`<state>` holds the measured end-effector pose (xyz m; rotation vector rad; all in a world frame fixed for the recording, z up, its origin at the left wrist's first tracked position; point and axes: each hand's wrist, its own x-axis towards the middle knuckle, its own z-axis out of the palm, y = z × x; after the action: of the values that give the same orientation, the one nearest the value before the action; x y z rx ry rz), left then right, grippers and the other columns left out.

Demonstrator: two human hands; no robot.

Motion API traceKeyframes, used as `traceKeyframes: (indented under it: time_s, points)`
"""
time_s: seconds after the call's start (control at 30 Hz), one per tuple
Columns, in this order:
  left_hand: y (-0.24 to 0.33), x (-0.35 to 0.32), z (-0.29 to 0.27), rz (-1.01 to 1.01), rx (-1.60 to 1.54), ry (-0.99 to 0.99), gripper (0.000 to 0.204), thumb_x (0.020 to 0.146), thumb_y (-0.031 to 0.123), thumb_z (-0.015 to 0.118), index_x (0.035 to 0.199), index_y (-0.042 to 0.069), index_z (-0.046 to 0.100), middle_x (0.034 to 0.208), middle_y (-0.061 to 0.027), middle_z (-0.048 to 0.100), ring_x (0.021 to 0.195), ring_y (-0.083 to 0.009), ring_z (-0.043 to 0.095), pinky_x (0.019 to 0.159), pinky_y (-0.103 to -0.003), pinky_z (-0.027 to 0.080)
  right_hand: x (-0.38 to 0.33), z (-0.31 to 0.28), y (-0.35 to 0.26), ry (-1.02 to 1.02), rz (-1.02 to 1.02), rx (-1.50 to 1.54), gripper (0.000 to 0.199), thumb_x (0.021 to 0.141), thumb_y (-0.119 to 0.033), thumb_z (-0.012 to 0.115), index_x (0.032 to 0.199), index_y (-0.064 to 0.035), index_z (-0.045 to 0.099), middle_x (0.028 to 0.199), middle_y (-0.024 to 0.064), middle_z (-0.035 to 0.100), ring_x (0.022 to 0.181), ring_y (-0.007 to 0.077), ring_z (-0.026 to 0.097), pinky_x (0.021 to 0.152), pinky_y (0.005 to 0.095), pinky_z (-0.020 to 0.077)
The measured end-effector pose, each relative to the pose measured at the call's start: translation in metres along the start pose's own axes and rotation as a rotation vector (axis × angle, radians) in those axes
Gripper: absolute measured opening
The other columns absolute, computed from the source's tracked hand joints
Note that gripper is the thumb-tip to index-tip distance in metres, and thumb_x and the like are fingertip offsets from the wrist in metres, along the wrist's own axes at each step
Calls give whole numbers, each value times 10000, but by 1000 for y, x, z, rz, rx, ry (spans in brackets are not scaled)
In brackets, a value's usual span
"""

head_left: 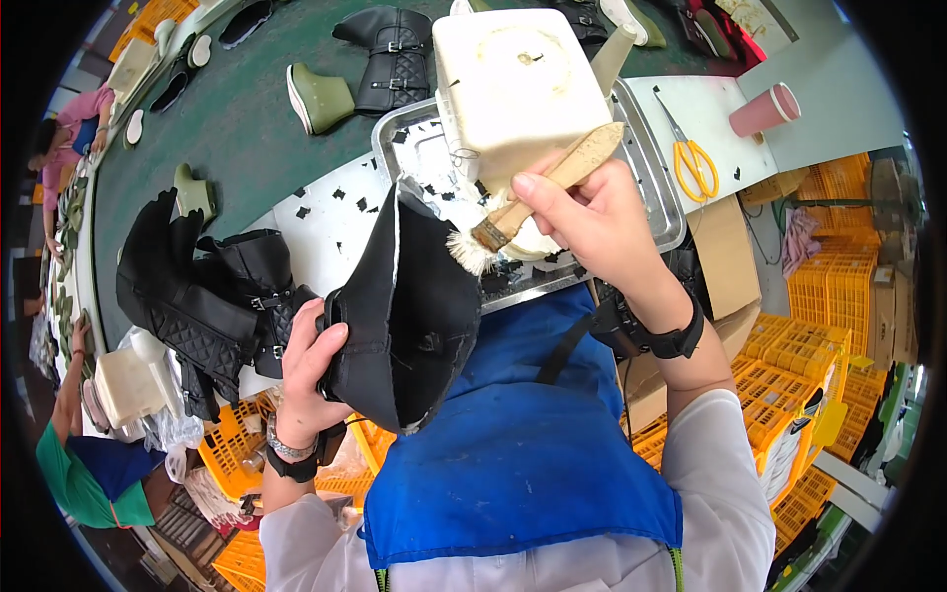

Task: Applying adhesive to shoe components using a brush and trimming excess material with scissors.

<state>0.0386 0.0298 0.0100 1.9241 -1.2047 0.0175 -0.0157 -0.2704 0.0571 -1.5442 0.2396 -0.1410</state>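
Black boot upper (409,306) in left hand (308,370), brush (538,197) (bristles near upper) in right hand (592,222)

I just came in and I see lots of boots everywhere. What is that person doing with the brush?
The person's left hand holds a black boot upper open above a blue apron. The right hand grips a wooden brush, its pale bristles right at the boot's edge. Behind it, a white tub sits in a metal tray. More black boots lie on the table to the left, and yellow scissors lie to the right.
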Motion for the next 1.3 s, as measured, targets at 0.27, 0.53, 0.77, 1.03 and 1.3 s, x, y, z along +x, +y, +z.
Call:
traceKeyframes:
  time_s: [0.27,0.53,0.77,1.03,1.3]
  points:
    - [1,-1,0,21,-241,-29,695,598,124,784,1215,104,466,1117,-219,543,1012,-369,537,943,-472,351,9,4,16,61,-50,-168,178,840,-159,623,858,18,623,681,11,595,565,33,489,490,183,387]
    - [5,7,8,-29,164,-11,731,454,128,797,1136,75,539,1074,-204,518,987,-390,500,922,-499,357,8,8,10,197,-288,-116,183,858,-182,601,841,-1,627,609,-4,555,494,22,451,443,162,343]
    - [7,18,20,-60,360,173,757,444,113,798,1155,97,539,1047,-201,518,962,-392,495,901,-500,356,-6,15,17,119,-101,98,213,877,-191,567,807,7,608,567,-8,513,458,24,413,416,165,316]
    - [8,14,19,6,298,150,754,441,119,802,1145,111,535,1047,-218,506,952,-388,501,896,-502,359,7,14,18,250,-180,-21,198,865,-191,591,815,-3,620,584,-9,526,482,19,422,432,164,314]
    - [10,15,18,-11,301,134,756,440,112,798,1149,99,535,1052,-221,505,972,-397,494,908,-502,355,24,20,17,257,-429,-187,166,828,-139,617,799,23,640,550,-12,550,486,26,461,440,203,355]
